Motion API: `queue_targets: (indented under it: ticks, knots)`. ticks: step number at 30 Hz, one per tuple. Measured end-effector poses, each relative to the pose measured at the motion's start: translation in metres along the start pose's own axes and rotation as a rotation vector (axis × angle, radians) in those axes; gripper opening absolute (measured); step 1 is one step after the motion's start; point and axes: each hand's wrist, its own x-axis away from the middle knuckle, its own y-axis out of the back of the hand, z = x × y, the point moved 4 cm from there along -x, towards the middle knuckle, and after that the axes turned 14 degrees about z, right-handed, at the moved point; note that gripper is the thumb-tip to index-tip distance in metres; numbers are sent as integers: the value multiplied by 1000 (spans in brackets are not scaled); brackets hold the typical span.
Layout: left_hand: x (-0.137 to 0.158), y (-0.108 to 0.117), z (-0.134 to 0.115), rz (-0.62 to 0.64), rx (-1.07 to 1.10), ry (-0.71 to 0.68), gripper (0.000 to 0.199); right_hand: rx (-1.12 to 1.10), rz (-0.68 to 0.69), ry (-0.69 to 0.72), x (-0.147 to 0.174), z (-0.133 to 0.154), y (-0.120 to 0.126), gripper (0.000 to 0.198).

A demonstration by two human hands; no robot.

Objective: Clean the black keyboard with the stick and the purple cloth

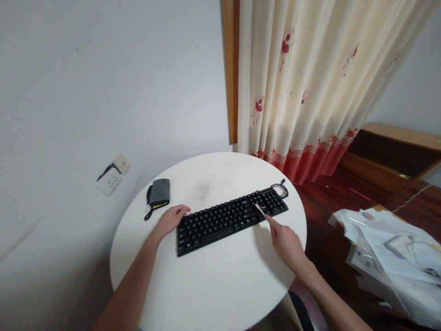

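Note:
A black keyboard (220, 219) lies at a slant on the round white table (220, 285). My left hand (171, 219) is at its left end, fingers closed on the far left corner and partly out of sight. Held in my right hand (285, 242) is a slim pale toothbrush (260, 210), the index finger stretched along its handle. Its head touches or hovers just over the keys left of the number pad; which of these I cannot tell. The coiled black cable (280, 188) rests by the keyboard's far right corner.
A folded grey cloth (160, 191) with a dark strap lies at the table's left edge. Behind are a wall with a socket (109, 180) and a flowered curtain (292, 92). Papers and plastic bags (396, 248) are piled to the right, near a wooden cabinet (396, 147).

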Motion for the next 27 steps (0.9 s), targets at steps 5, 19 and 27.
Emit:
queue_targets:
  ticks: [5, 19, 27]
  knots:
    - [-1, -1, 1, 3, 7, -3, 47, 6, 29, -11, 10, -8, -12, 49]
    - [-3, 2, -1, 6, -20, -2, 51, -41, -142, -43, -29, -30, 32, 46]
    - [-2, 3, -3, 5, -24, 0, 50, 45, -73, -34, -64, -22, 43, 46]
